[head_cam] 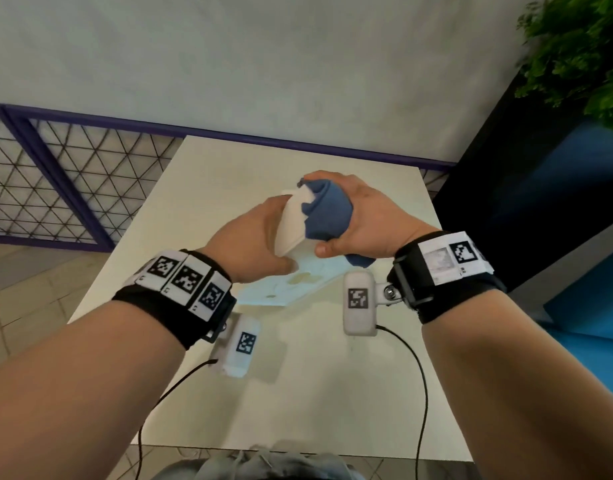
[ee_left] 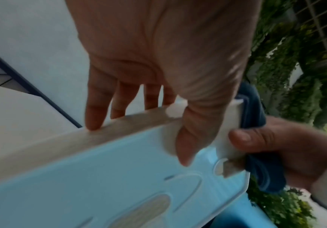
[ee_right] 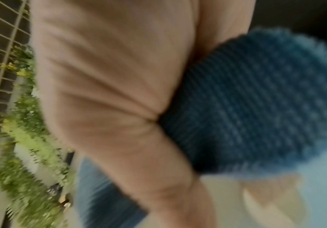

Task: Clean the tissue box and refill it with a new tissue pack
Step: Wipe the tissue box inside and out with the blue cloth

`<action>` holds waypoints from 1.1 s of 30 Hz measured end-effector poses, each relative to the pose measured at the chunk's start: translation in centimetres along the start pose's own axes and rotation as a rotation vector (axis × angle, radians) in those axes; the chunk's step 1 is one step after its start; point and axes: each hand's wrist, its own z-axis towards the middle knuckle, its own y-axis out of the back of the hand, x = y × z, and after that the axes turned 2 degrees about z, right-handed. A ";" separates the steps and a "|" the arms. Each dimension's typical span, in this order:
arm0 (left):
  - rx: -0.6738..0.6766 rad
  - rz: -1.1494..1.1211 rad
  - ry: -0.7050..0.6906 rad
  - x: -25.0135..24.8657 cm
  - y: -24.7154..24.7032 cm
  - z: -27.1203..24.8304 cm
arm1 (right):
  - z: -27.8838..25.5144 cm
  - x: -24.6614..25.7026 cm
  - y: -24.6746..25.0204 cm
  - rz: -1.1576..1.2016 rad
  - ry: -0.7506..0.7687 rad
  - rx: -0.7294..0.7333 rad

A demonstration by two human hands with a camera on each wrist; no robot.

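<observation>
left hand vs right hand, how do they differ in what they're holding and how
The left hand grips the white tissue box by its side, thumb on one face and fingers on the opposite edge; the right hand clutches a bunched blue cloth. The left steadies the box; the right presses the cloth against it. Both hang above the table.

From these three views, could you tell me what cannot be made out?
- Tissue box opening: head view, covered by blue cloth and right hand.
- Light blue pack print: cut off by the left wrist view's edge.
- Right-hand fingers: right wrist view, blurred, behind the cloth.
</observation>
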 end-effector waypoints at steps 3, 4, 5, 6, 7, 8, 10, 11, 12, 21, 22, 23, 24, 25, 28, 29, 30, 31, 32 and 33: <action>-0.087 -0.122 0.003 0.6 -0.8 -0.4 | -0.4 2.0 -1.9 -0.256 0.013 0.025; -0.106 -0.149 0.002 0.7 -1.2 -0.6 | -0.8 2.8 -2.9 -0.327 0.022 0.036; -0.134 -0.174 -0.001 0.9 -1.6 -0.8 | -1.3 3.3 -3.7 -0.362 0.054 0.025; -0.165 -0.213 0.001 0.9 -2.0 -1.1 | -1.7 3.5 -4.3 -0.360 0.100 -0.017; -0.198 -0.259 -0.003 0.9 -2.2 -1.4 | -2.0 3.0 -4.5 -0.324 0.135 -0.080; -0.224 -0.297 -0.006 1.0 -2.3 -1.7 | -2.2 2.1 -4.3 -0.264 0.136 -0.151; -0.251 -0.315 0.009 1.7 -2.4 -2.0 | -2.2 -0.4 -3.7 -0.104 0.043 -0.263; -0.251 -0.305 0.016 2.1 -2.4 -2.1 | -2.2 -1.5 -3.5 -0.004 -0.025 -0.304; -0.246 -0.298 0.026 2.5 -2.4 -2.3 | -2.2 -2.1 -3.5 0.081 -0.084 -0.339; -0.244 -0.317 -0.006 2.6 -3.0 -1.6 | -2.2 5.5 -7.5 -0.168 0.076 -0.183; -0.289 -0.301 0.005 2.6 -3.0 -1.8 | -2.2 5.5 -7.5 -0.151 0.100 -0.191; -0.328 -0.256 0.008 2.7 -2.9 -2.0 | -2.0 4.9 -7.1 -0.127 0.097 -0.211; -0.353 -0.233 0.015 2.8 -2.8 -2.2 | -1.7 3.9 -6.6 -0.109 0.069 -0.231; -0.364 -0.225 0.022 2.8 -2.6 -2.4 | -1.3 2.8 -6.0 -0.093 0.022 -0.240; -0.329 -0.178 0.077 3.2 -2.6 -2.5 | -0.6 0.5 -4.6 -0.019 -0.148 -0.232; -0.323 -0.164 0.087 3.2 -2.6 -2.5 | -0.6 0.7 -4.7 -0.029 -0.180 -0.226; -0.321 -0.163 0.087 3.2 -2.7 -2.5 | -0.6 1.4 -4.9 -0.058 -0.187 -0.214; -0.323 -0.164 0.077 3.2 -2.8 -2.4 | -0.6 2.3 -5.3 -0.094 -0.164 -0.194; -0.325 -0.144 0.065 3.0 -3.0 -2.3 | -0.7 3.3 -5.7 -0.130 -0.112 -0.166; -0.330 -0.111 0.056 2.9 -3.1 -2.3 | -0.9 4.2 -6.2 -0.160 -0.048 -0.143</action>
